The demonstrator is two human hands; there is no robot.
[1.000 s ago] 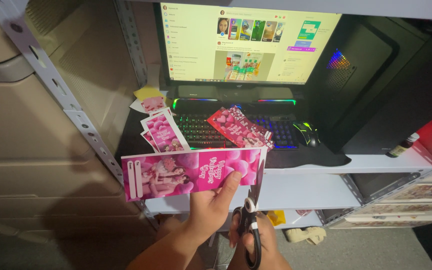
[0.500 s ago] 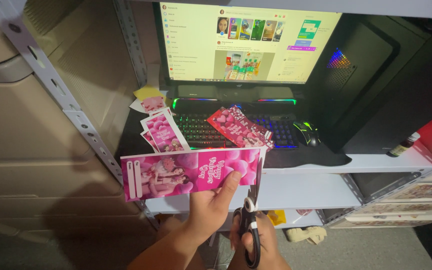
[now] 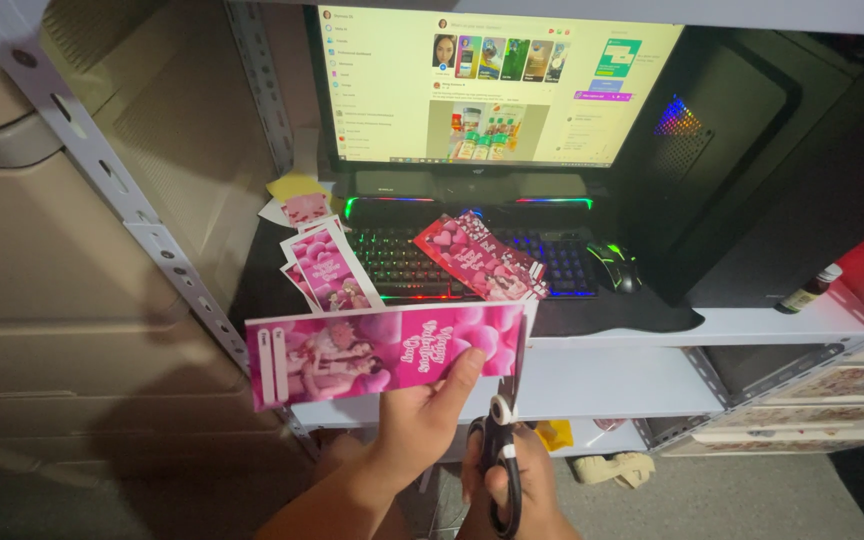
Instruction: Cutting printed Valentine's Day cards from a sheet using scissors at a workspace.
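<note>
— Starting from the left edge, what do you see?
— Beige cabinet drawers (image 3: 62,300) and a slanted perforated metal upright (image 3: 142,225) of the shelving. Just right of it, a small stack of pink printed cards (image 3: 327,265) lies on the tabletop (image 3: 752,325), touching the left end of a backlit keyboard (image 3: 422,260)

— And the hands?
— The left hand (image 3: 422,425) has its grip clamped on a long pink printed strip (image 3: 387,350), thumb on the front near the lower edge, fingers behind. The strip is held level in the air, in front of the tabletop's front edge. The right hand (image 3: 512,490) has its grip closed around the black handles of a pair of scissors (image 3: 507,440), whose blades point up along the strip's right edge; whether they bite into the paper I cannot tell

— Further right?
— More pink cards (image 3: 482,258) lie slanted across the keyboard. Behind it a lit monitor (image 3: 497,85); beside the keyboard a mouse (image 3: 617,265), then a dark computer case (image 3: 752,170), and a small bottle (image 3: 810,290) near the far right
</note>
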